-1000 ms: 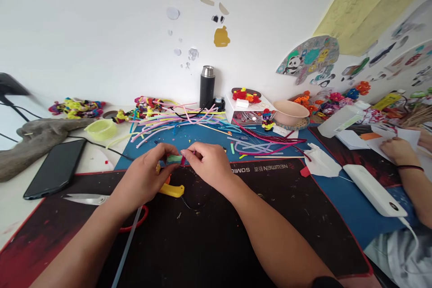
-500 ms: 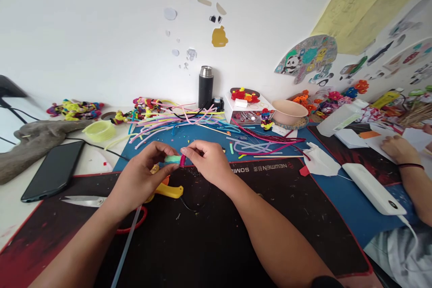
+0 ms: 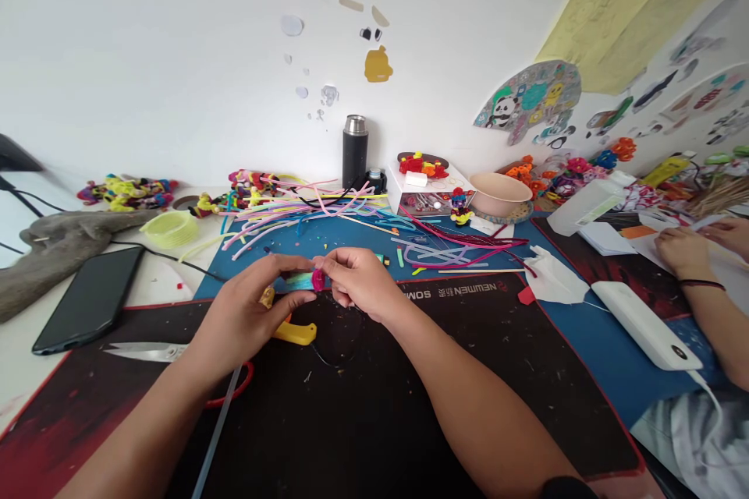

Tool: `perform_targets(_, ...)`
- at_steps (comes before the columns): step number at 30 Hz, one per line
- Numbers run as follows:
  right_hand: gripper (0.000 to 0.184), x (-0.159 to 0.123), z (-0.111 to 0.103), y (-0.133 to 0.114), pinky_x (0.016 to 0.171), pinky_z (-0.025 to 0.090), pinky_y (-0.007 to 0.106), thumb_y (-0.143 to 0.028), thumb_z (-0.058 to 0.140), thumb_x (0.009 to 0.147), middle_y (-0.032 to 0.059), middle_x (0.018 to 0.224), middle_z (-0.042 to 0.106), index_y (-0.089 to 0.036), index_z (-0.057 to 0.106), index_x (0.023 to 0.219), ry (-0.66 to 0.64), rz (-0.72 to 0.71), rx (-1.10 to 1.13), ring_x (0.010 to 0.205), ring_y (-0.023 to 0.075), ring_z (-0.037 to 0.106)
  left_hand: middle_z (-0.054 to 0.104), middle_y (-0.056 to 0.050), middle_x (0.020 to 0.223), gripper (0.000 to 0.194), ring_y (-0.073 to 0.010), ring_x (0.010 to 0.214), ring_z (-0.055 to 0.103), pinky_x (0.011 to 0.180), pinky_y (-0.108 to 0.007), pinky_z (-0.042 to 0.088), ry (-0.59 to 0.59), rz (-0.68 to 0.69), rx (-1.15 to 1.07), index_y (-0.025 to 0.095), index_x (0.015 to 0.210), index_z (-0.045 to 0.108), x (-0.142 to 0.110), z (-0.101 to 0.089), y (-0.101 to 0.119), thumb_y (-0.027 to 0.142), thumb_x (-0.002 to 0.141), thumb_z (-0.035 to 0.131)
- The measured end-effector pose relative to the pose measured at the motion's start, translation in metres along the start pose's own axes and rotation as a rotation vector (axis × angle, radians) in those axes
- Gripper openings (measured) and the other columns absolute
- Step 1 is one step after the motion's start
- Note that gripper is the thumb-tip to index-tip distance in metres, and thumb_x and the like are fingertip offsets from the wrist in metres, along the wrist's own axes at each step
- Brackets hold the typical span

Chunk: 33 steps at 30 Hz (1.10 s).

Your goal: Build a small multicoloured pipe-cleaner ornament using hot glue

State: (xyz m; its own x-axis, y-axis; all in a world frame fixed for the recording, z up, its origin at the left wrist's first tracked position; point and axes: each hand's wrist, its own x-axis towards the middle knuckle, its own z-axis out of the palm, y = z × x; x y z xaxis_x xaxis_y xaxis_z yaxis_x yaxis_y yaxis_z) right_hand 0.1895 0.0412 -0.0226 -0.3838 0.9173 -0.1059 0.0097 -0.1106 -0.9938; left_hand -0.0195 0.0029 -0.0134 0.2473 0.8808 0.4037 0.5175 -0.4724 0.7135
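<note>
Thumb and fingers of my left hand (image 3: pixel 249 308) grip a small teal pipe-cleaner piece (image 3: pixel 299 281), whose left part is hidden by the hand. At its right end sits a magenta pipe-cleaner band (image 3: pixel 317 281). My right hand (image 3: pixel 363 281) pinches at this band, its fingertips close to those of my left hand. Below my left hand lies a yellow hot glue gun (image 3: pixel 298 333), partly covered, with a long translucent glue stick (image 3: pixel 218 429) running toward me. Red-handled scissors (image 3: pixel 143 350) rest on the dark mat under my left wrist.
Loose pipe cleaners (image 3: pixel 281 210) lie behind my hands, near a black thermos (image 3: pixel 354 152) and a beige bowl (image 3: pixel 500 195). A phone (image 3: pixel 87 300) is at left. To the right are a white power bank (image 3: pixel 647 326) and another person's hands (image 3: pixel 682 251).
My right hand has turned slightly, its lower fingers now showing below. The magenta part looks rounder and more bunched at the teal piece's end. The view has shifted a little.
</note>
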Motion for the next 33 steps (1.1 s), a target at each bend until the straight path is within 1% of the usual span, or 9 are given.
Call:
perform_targets(4,0.047,-0.001,0.002,-0.002,0.042,0.028,0.022,-0.062,0.082,0.091,-0.0116,0.048,0.043,-0.022,0.061,0.079,-0.014,0.025,0.072,0.039,0.0088,0.043,0.084,-0.006,0.11,0.023,-0.0277,0.097,0.08,0.092,-0.039,0.063,0.002,0.141,0.113,0.029,0.113,0.077,0.0,-0.001,0.0,0.048,0.103,0.07)
perform_targets(7,0.049,-0.001,0.003,-0.001,0.042,0.027,0.023,-0.064,0.083,0.088,-0.0119,0.048,0.042,-0.022,0.06,0.078,-0.007,0.023,0.098,0.039,0.0086,0.043,0.084,-0.006,0.109,0.022,-0.0263,0.095,0.08,0.09,-0.037,0.063,0.01,0.136,0.119,0.028,0.114,0.077,0.0,-0.001,0.001,0.045,0.102,0.07)
perform_targets(11,0.049,0.0,0.005,0.001,0.042,0.028,0.023,-0.064,0.083,0.089,-0.0121,0.05,0.041,-0.022,0.06,0.079,-0.005,0.03,0.148,0.04,0.0082,0.042,0.084,-0.004,0.106,0.025,-0.0266,0.091,0.078,0.084,-0.039,0.063,0.028,-0.008,0.029,0.028,0.113,0.078,0.0,0.002,0.005,0.048,0.099,0.074)
perform_targets(15,0.049,-0.001,0.007,0.001,0.041,0.026,0.023,-0.064,0.083,0.089,-0.0117,0.053,0.044,-0.022,0.06,0.08,-0.038,0.032,0.216,0.04,0.0073,0.041,0.083,-0.007,0.105,0.039,-0.0297,0.095,0.078,0.081,-0.041,0.064,0.036,-0.207,-0.272,0.025,0.108,0.077,0.004,0.005,0.007,0.059,0.091,0.081)
perform_targets(21,0.052,-0.004,0.01,-0.001,0.041,0.027,0.023,-0.068,0.079,0.09,-0.0107,0.055,0.048,-0.022,0.057,0.078,-0.04,-0.017,0.185,0.039,0.0071,0.045,0.081,-0.008,0.102,0.049,-0.0258,0.087,0.075,0.075,-0.035,0.062,0.062,-0.359,-0.43,0.022,0.106,0.078,0.008,0.006,0.007,0.065,0.085,0.086)
perform_targets(24,0.049,-0.004,0.011,0.0,0.041,0.029,0.023,-0.066,0.076,0.092,-0.0105,0.055,0.049,-0.022,0.059,0.08,-0.033,-0.028,0.155,0.04,0.0074,0.046,0.082,-0.008,0.101,0.052,-0.0262,0.086,0.075,0.073,-0.034,0.062,0.07,-0.364,-0.402,0.022,0.106,0.079,0.009,0.005,0.006,0.068,0.083,0.086)
perform_targets(27,0.046,-0.003,0.012,0.003,0.042,0.03,0.023,-0.064,0.075,0.094,-0.0106,0.054,0.049,-0.022,0.06,0.081,-0.021,-0.044,0.126,0.04,0.0079,0.046,0.083,-0.009,0.103,0.054,-0.0297,0.094,0.077,0.079,-0.038,0.064,0.073,-0.342,-0.371,0.023,0.112,0.079,0.009,0.005,0.003,0.069,0.083,0.084)
perform_targets(30,0.043,-0.002,0.011,0.005,0.043,0.031,0.023,-0.06,0.072,0.097,-0.0107,0.054,0.049,-0.022,0.059,0.081,-0.011,-0.056,0.111,0.04,0.0078,0.046,0.084,-0.009,0.111,0.054,-0.0313,0.101,0.078,0.088,-0.041,0.064,0.071,-0.293,-0.301,0.024,0.118,0.078,0.007,0.007,-0.003,0.069,0.086,0.082)
perform_targets(33,0.041,-0.001,0.01,0.006,0.043,0.031,0.023,-0.056,0.07,0.099,-0.0106,0.054,0.049,-0.022,0.056,0.079,0.0,-0.065,0.097,0.039,0.0076,0.046,0.083,-0.009,0.118,0.053,-0.0302,0.102,0.078,0.09,-0.04,0.063,0.066,-0.254,-0.199,0.025,0.12,0.077,0.003,0.008,-0.009,0.068,0.089,0.079)
